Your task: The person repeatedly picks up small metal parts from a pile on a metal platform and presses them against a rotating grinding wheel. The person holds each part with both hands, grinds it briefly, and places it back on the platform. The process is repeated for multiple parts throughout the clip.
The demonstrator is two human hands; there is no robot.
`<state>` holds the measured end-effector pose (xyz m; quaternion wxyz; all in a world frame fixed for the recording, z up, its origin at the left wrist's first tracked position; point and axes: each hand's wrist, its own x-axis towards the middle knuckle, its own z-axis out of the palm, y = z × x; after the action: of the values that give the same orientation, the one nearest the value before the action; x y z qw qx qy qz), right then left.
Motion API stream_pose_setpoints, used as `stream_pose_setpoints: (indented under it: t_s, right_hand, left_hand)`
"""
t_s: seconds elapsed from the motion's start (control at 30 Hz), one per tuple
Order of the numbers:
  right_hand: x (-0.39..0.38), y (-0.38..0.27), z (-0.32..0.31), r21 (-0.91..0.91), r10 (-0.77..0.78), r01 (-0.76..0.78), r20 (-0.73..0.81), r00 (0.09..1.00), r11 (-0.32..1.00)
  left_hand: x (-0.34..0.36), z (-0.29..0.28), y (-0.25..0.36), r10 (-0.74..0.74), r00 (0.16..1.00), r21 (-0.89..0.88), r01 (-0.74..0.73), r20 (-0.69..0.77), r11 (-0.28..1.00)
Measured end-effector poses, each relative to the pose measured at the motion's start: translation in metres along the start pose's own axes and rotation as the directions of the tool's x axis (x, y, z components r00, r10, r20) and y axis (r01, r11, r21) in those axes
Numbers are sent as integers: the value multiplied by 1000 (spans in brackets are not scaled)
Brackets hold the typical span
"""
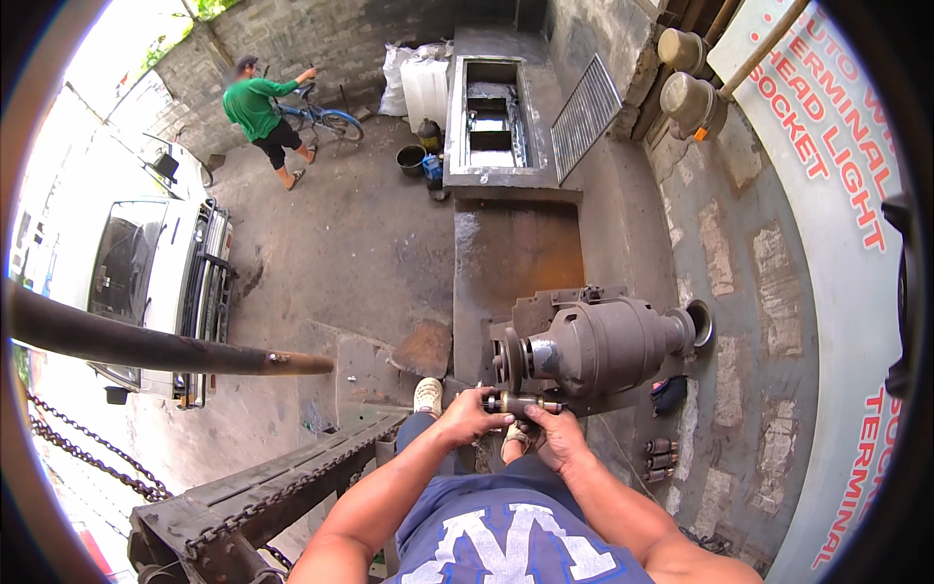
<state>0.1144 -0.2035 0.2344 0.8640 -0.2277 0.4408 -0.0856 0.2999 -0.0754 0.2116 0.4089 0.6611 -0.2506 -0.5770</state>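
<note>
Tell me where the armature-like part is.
In the head view, the armature-like part is below centre, held between the left hand and right hand, near the gray motor.

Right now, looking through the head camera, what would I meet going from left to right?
White vehicle, person in a green top, black bucket, left hand, armature-like metal part held between both hands, right hand, small metal cylinders on the floor, pale signboard with red lettering.

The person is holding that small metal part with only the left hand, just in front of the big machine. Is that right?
Not quite: the head view shows the left hand and the right hand both holding the small metal part, just in front of the big machine.
</note>
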Motion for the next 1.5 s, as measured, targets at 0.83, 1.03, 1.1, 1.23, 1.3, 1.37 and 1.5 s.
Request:
stream_pose_setpoints:
  t_s: [0.83, 1.03, 1.1, 1.23, 1.3, 1.37, 1.5]
  right_hand:
    - [0, -2, 0, 66, -54, 48, 96, 994, 997]
    - [3, 5, 12, 35, -25, 20, 141, 990, 999]
    - [3, 7, 7, 30, -64, 60, 172, 983, 998]
    - [10, 3, -6, -43, -23, 26, 59, 998, 999]
    - [6, 3, -13, -32, -16, 27, 297, 955, 999]
    - [4, 1, -22, -76, -22, 47, 297, 955, 996]
    - [8, 3, -39, -222, 225, -155, 343, 912, 963]
  left_hand:
    - [3, 0, 14, -148, 989, -92, 147, 5, 985]
    - [-15, -11, 11, -222, 973, -177, 208, -63, 962]
    - [-14, -7, 7, -137, 990, -248, 128, -20, 960]
    - [-4, 4, 1, -122, 992, -71, 121, -15, 990]
    - [-14, 10, 0, -150, 973, 109, 170, -176, 979]
    - [-25, 14, 0, 26, 967, 76, -6, -255, 997]
    - [-46, 27, -8, 208, 944, 133, -179, -255, 975]
